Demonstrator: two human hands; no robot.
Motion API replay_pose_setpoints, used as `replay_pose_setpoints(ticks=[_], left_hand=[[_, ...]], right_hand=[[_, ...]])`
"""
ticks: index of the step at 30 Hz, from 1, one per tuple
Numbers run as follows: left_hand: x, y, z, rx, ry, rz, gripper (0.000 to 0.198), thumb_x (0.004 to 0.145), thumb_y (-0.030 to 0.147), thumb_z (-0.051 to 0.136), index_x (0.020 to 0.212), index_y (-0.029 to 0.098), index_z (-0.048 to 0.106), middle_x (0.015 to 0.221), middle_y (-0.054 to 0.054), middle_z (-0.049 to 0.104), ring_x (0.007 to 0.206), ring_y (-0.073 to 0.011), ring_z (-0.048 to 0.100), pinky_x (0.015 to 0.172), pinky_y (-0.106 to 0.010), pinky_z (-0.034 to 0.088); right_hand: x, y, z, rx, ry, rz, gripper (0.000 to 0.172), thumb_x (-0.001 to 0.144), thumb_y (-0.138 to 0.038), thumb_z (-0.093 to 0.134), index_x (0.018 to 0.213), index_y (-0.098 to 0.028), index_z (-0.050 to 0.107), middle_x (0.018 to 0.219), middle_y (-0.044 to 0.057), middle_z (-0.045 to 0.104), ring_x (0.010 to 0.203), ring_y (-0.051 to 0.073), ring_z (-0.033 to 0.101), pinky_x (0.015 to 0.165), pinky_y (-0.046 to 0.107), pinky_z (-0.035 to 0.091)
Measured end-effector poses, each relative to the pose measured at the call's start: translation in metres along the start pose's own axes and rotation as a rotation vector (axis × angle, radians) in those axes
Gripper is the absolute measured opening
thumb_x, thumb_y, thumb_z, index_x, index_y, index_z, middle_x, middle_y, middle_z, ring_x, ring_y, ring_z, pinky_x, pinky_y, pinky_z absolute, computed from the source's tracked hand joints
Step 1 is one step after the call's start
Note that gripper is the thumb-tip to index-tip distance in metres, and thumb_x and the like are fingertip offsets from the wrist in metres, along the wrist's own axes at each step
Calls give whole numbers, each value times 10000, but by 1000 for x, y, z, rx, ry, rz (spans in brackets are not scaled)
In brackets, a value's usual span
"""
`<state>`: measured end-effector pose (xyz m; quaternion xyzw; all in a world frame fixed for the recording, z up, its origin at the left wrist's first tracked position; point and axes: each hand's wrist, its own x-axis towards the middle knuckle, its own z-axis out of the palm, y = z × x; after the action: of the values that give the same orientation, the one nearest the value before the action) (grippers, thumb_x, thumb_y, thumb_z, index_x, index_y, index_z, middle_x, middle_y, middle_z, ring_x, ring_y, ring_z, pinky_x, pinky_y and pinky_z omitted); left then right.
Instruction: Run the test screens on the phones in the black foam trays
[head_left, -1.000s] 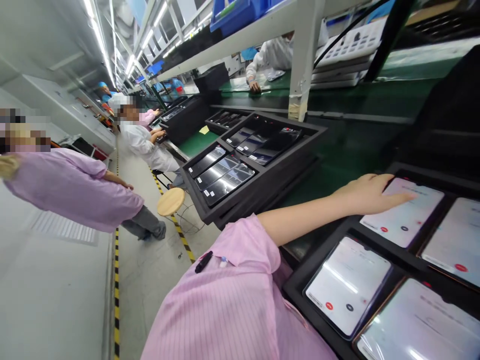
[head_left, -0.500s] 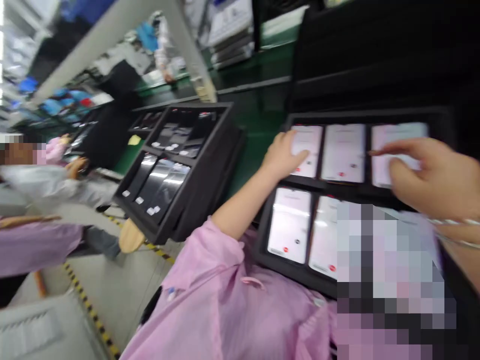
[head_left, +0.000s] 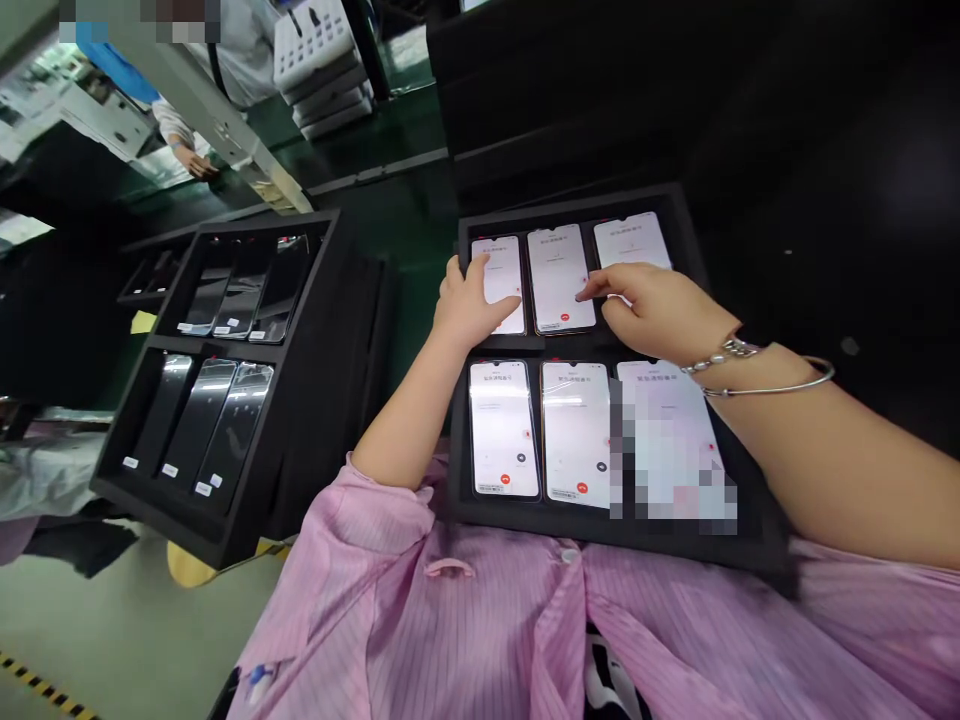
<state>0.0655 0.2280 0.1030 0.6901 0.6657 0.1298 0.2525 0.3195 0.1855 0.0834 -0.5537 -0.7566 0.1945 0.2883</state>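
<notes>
Several lit smartphones lie face up in two rows in a black foam tray [head_left: 570,345] at my waist. My left hand [head_left: 471,305] rests with fingers spread over the top-left phone [head_left: 504,268], the thumb across its screen. Over the top-middle phone [head_left: 555,265], my right hand [head_left: 660,310] points its index finger at the lower right of the screen; the thumb is apart and the other fingers are curled. Whether the fingertip touches the glass I cannot tell. This hand partly covers the top-right phone [head_left: 631,240]. The bottom-right phone [head_left: 660,420] is partly blurred out by pixelation.
To the left stands another black tray [head_left: 225,345] holding several dark-screened phones with small white labels. Behind are a metal post [head_left: 247,150] and stacked white trays [head_left: 322,70]. A co-worker's hand [head_left: 193,162] shows at the upper left. Black cloth [head_left: 600,90] hangs behind my tray.
My view has turned, so both trays sit further left in it. My right hand has moved from the top-right phone to the top-middle one. My left hand stays at the top-left phone.
</notes>
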Motion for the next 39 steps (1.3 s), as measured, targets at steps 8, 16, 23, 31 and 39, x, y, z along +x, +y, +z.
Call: replay_pose_setpoints(ticks=[8,16,23,31,39], left_hand=[[8,-5,2,-138,59,19,784,858,424,750,1578,247,492,1792,-155,252,1652,-408,309,1314,-542,366],[-9,-35,9,-309,76,122,777,831,322,652,1578,258,448,1784,-124,327,1705,-305,226,1382,-513,236],[-14,-40,14,-301,80,113,792,800,317,689,1560,293,467,1782,-103,300,1698,-336,234,1375,-547,249],[-16,-36,12,-244,67,86,779,810,302,705,1559,303,489,1778,-95,298,1670,-341,299,1353,-541,302],[-13,-37,14,-290,121,114,693,864,321,639,1542,280,504,1713,-101,440,1625,-316,384,1350,-502,313]], right_hand=[[-27,5,-31,0,462,136,267,851,-87,484,888,-231,706,937,42,812,984,242,745,1181,510,501],[-30,23,-22,-114,262,154,244,848,-92,496,884,-245,682,869,71,788,827,236,701,1264,595,395],[-39,-8,-31,-46,281,-18,288,904,-117,463,938,-265,708,876,27,783,840,212,726,1278,560,414],[-41,9,-23,-156,146,-24,271,900,-144,466,925,-276,701,932,34,775,1020,298,763,1285,686,353],[-15,-6,-2,-62,-115,-201,410,867,-116,489,1164,-251,737,1205,54,786,1297,300,683,1264,625,421]])
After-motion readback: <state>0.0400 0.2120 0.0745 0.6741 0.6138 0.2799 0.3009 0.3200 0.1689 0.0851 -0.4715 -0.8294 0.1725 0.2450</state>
